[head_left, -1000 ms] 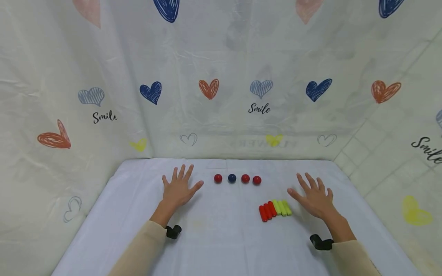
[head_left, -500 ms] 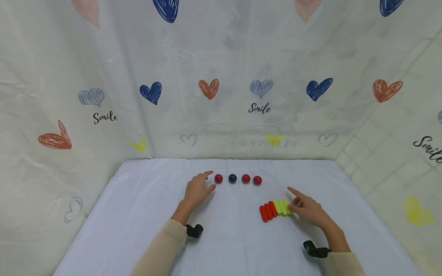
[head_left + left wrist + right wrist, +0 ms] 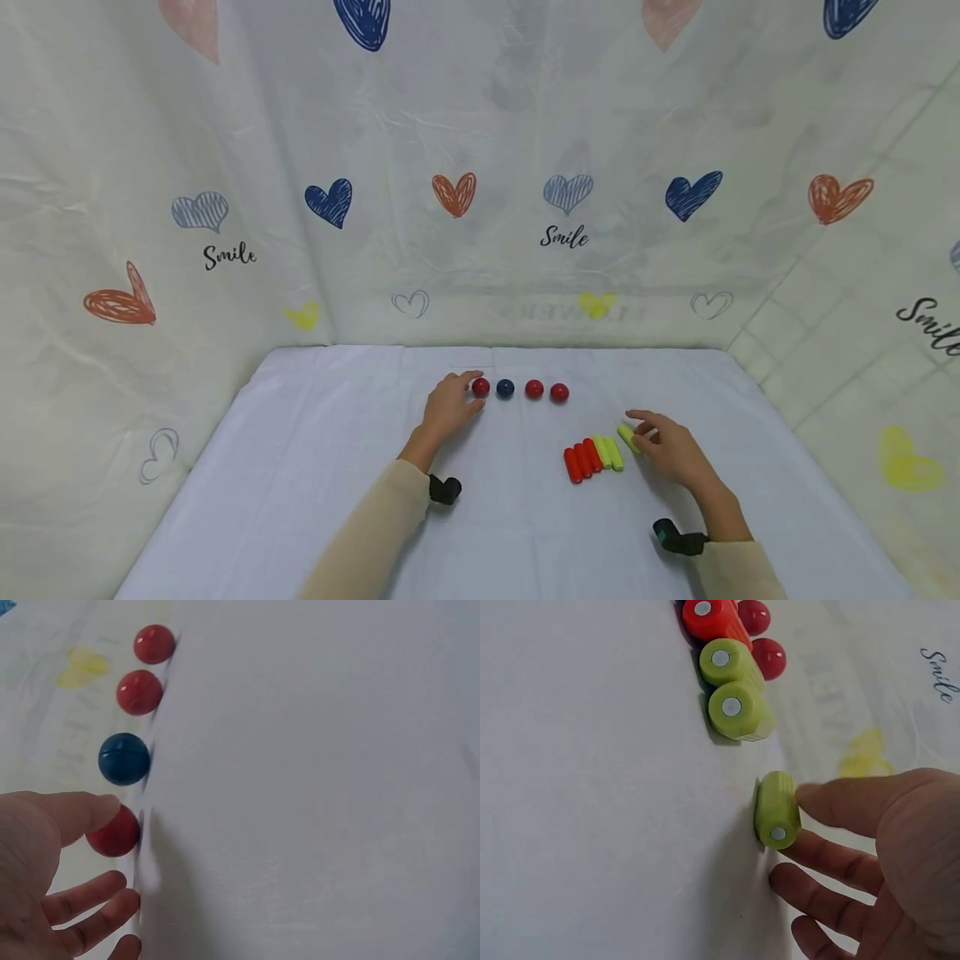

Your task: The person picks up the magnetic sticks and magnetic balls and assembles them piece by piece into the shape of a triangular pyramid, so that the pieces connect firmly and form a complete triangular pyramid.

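At the left end of a row of balls, my left hand (image 3: 448, 407) pinches a red ball (image 3: 114, 831) between thumb and fingers. The ball is on the white cloth, partly covered by the thumb in the left wrist view. A dark blue ball (image 3: 505, 388) and two more red balls (image 3: 558, 392) continue the row to the right. My right hand (image 3: 675, 450) pinches a short yellow-green rod (image 3: 777, 808) by its side, with a pale round disc in its end. Two like yellow-green rods (image 3: 739, 712) and three red rods (image 3: 573, 465) lie side by side to its left.
A white cloth (image 3: 510, 533) covers the table. Behind it and along the sides hangs a pale curtain (image 3: 495, 267) printed with hearts and the word Smile. Each wrist carries a small black camera (image 3: 678, 537).
Both hands, spread flat at first, have moved inward. The left hand has reached the leftmost red ball and nudged it right. The right hand has drawn the end yellow-green rod away from its row.
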`<state>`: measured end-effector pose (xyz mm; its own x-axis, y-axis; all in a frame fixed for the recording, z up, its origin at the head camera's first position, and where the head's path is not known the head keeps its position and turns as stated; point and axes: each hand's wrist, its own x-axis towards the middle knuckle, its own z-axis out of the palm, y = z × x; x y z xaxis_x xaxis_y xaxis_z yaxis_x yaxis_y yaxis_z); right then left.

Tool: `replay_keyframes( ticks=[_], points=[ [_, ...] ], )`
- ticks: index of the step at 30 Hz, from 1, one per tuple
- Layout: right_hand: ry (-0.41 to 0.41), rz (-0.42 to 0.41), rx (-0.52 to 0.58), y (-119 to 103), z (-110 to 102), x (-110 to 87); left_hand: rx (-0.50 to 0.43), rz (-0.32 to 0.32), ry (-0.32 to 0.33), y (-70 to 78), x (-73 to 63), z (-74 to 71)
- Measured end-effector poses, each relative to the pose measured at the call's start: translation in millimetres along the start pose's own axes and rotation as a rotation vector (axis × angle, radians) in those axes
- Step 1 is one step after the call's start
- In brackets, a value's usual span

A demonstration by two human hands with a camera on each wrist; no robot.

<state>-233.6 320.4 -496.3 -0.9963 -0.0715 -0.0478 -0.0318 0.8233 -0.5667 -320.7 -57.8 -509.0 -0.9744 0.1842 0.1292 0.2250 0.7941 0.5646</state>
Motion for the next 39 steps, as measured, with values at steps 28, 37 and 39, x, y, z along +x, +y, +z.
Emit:
replay_keyframes(
  ticks=[28, 37, 39],
  points=[
    [0.080, -0.066, 0.039, -13, -4, 7.0, -0.278, 0.003, 0.116, -10.9, -15.6, -4.3],
    [0.073, -0.172, 0.105, -46, -3, 17.0, -0.414, -0.016, 0.086, -4.0, -36.3, -9.0],
    [0.058, -0.197, 0.129, -53, 0, 19.0, -0.435, -0.022, 0.069, -3.4, -40.0, -9.4]
  ],
)
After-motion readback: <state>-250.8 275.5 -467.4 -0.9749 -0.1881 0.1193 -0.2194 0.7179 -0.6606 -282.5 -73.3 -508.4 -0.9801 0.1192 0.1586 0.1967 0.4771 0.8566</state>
